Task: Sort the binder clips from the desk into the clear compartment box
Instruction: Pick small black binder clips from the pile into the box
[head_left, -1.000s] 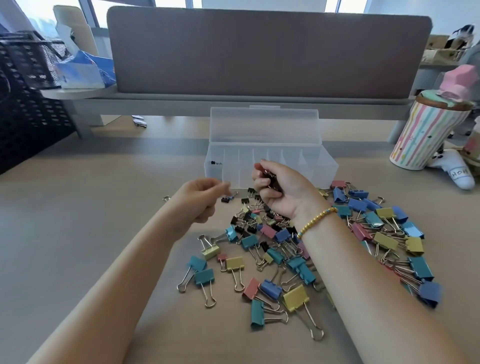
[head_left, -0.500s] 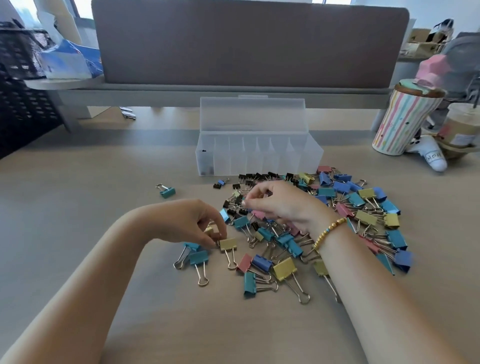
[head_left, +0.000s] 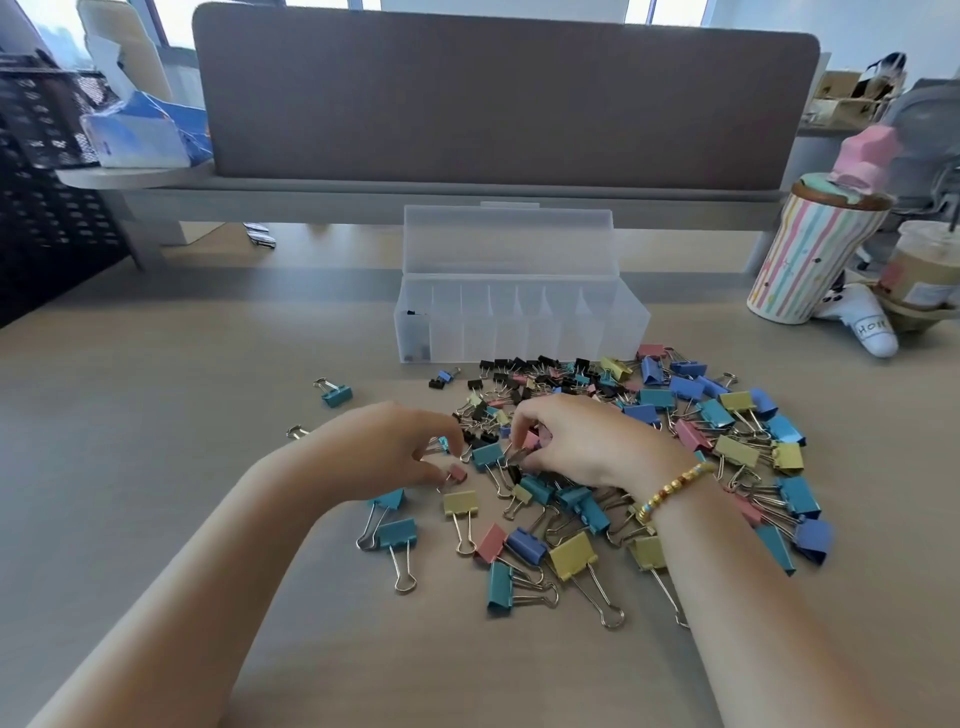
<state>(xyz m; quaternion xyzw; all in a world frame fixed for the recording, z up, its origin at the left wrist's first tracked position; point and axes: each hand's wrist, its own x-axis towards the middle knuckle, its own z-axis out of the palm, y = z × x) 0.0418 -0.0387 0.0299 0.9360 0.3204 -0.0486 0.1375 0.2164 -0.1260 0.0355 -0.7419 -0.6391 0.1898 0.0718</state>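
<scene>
both hands low over the pile of multicoloured metal binder clips (head_left: 623, 457) spread on the light wood-grain surface (head_left: 156, 415), just in front of the clear plastic compartment box (head_left: 519, 327). box lid open and upright at its back, dividers visible, a few small black clips (head_left: 418, 332) in its leftmost compartment, other compartments look bare as far as can be seen. left hand (head_left: 384, 452) at the pile's left edge, fingers curled down, fingertips at a small pink clip (head_left: 457, 473) and a tiny teal clip (head_left: 443, 443); cannot tell if it really pinches either. right hand (head_left: 576, 441) in the pile's middle, in front of the box, fingers curled and pinching a small pink clip (head_left: 531, 440), something dark tucked under the fingers, unclear what. beaded yellow bracelet (head_left: 672, 491) on the right wrist. lone teal clip (head_left: 335, 395) lies apart, left of the pile, in front-left of the box. small black clips cluster right against the box front; bigger blue, teal, yellow, pink ones spread right and nearer the person. striped pastel cup with pink topping (head_left: 815, 249) stands right of the box, iced drink cup (head_left: 930, 270) beside it. grey fabric divider panel (head_left: 493, 93) behind the box, black mesh basket (head_left: 41, 156) far left of it.
</scene>
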